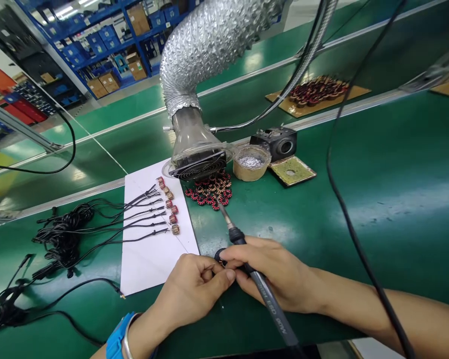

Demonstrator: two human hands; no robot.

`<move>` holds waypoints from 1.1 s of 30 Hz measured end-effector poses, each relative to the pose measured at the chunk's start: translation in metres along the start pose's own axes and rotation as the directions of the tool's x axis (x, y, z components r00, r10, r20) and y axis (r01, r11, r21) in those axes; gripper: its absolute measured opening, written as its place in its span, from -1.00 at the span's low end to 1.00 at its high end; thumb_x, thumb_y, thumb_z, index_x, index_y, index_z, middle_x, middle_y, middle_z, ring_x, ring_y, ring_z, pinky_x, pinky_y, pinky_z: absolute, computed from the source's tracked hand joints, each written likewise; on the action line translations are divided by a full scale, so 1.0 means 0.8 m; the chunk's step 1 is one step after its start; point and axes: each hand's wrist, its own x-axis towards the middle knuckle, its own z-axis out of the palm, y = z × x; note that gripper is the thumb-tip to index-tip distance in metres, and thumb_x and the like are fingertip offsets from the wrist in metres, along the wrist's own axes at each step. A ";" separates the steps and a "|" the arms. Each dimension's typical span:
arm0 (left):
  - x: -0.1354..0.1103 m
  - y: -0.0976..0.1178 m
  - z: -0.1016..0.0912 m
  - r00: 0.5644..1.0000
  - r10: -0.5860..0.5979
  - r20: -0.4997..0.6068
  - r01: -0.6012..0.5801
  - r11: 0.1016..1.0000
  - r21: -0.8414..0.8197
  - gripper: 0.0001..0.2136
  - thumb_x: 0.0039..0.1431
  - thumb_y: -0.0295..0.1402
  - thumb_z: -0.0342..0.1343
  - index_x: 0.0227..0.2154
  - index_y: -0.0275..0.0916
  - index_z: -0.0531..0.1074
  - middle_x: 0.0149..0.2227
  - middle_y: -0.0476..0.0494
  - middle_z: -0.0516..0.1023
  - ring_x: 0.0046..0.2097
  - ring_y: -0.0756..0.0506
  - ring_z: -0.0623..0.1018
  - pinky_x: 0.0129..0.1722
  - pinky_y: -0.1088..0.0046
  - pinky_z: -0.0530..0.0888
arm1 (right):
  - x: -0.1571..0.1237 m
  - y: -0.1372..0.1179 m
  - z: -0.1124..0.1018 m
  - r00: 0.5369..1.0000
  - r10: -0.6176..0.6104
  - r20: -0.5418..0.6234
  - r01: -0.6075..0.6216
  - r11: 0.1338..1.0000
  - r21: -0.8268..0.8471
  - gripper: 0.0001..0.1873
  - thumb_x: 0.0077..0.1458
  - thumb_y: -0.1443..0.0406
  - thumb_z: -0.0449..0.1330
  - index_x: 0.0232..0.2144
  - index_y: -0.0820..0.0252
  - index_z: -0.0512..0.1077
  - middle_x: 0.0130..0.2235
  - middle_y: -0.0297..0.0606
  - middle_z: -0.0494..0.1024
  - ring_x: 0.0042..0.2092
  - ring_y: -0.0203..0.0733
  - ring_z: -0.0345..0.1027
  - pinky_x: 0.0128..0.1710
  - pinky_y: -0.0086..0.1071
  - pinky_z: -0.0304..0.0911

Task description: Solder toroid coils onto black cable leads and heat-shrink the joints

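My right hand (275,274) is closed round a black soldering iron (262,289); its metal tip points up toward a cluster of red and black wound coils (209,190). My left hand (192,291) is pinched, fingertips meeting the right hand's fingers at a small dark ring-shaped part (220,256) held between both hands. A blue band and a metal bangle sit on my left wrist.
A white sheet (149,249) carries black wires (134,219) ending in small coils. A foil extraction duct (202,65) with a grille hangs over the coils. Beside it are a solder pot (251,162), a yellow sponge pad (292,170), a black holder (279,142) and hanging cables.
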 end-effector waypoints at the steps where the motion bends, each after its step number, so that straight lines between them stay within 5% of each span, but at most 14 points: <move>1: 0.001 -0.002 -0.001 1.000 0.004 -0.001 -0.004 1.000 -0.015 -0.61 0.23 -0.08 -0.01 -0.54 -0.29 0.40 -0.66 0.13 0.04 -0.58 0.07 0.03 -0.62 0.49 -0.04 | 0.001 0.000 0.001 1.000 -0.006 -0.004 0.006 1.000 0.002 -0.65 0.13 0.47 0.09 -0.02 0.18 0.25 -0.33 -0.30 0.51 -0.32 -0.26 0.31 -0.33 -0.43 0.26; 10: 0.002 -0.005 -0.007 0.998 0.028 0.050 -0.023 0.994 -0.106 -0.71 0.24 -0.24 -0.02 -0.51 -0.30 0.41 -0.64 0.12 0.10 -0.57 0.08 0.05 -0.59 0.51 -0.01 | 0.011 -0.001 -0.004 0.993 -0.069 -0.097 0.066 0.997 -0.034 -0.72 0.13 0.47 0.10 -0.09 0.19 0.31 -0.37 -0.33 0.52 -0.39 -0.30 0.26 -0.41 -0.46 0.23; 14: -0.004 -0.008 -0.011 0.999 -0.002 0.033 0.004 0.998 -0.065 -0.74 0.22 -0.24 0.00 -0.39 -0.30 0.50 -0.66 0.13 0.12 -0.60 0.07 0.05 -0.62 0.52 -0.02 | 0.011 0.001 -0.013 0.979 -0.073 -0.191 0.064 0.996 -0.057 -0.63 0.10 0.50 0.11 -0.02 0.21 0.27 -0.38 -0.32 0.51 -0.36 -0.29 0.30 -0.32 -0.42 0.30; 18: -0.011 -0.004 -0.021 1.000 -0.017 -0.014 0.018 0.998 0.057 -0.77 0.19 -0.21 0.06 -0.39 -0.26 0.51 -0.69 0.16 0.08 -0.61 0.07 0.06 -0.63 0.53 0.00 | 0.008 0.004 -0.013 0.986 -0.074 -0.147 0.062 0.995 -0.083 -0.59 0.07 0.52 0.10 -0.01 0.22 0.26 -0.36 -0.29 0.49 -0.34 -0.25 0.28 -0.31 -0.37 0.29; 22: -0.011 0.001 -0.022 0.976 0.127 -0.174 -0.091 0.976 0.200 -0.81 0.19 -0.23 0.07 -0.29 -0.25 0.45 -0.68 0.20 0.03 -0.60 0.07 0.10 -0.59 0.54 0.07 | 0.008 0.008 -0.004 0.991 -0.085 -0.102 0.075 0.993 -0.092 -0.61 0.08 0.51 0.09 -0.02 0.22 0.25 -0.36 -0.27 0.47 -0.34 -0.22 0.24 -0.35 -0.35 0.25; 26: -0.007 -0.002 -0.015 0.935 0.301 -0.187 -0.221 0.908 0.356 -0.83 0.23 -0.30 0.02 -0.27 -0.24 0.47 -0.66 0.18 0.09 -0.60 0.07 0.15 -0.55 0.53 0.11 | 0.010 0.007 0.004 0.991 -0.080 -0.104 0.067 0.991 -0.119 -0.65 0.10 0.50 0.07 -0.04 0.22 0.26 -0.40 -0.28 0.42 -0.37 -0.23 0.19 -0.39 -0.37 0.20; 33: -0.003 -0.006 -0.016 0.931 0.312 -0.190 -0.215 0.888 0.406 -0.82 0.25 -0.34 -0.01 -0.35 -0.23 0.49 -0.65 0.14 0.16 -0.59 0.07 0.20 -0.54 0.54 0.14 | 0.012 0.003 0.001 0.996 -0.064 -0.059 0.057 0.993 -0.104 -0.60 0.06 0.51 0.05 -0.02 0.22 0.25 -0.38 -0.26 0.40 -0.36 -0.20 0.18 -0.38 -0.36 0.18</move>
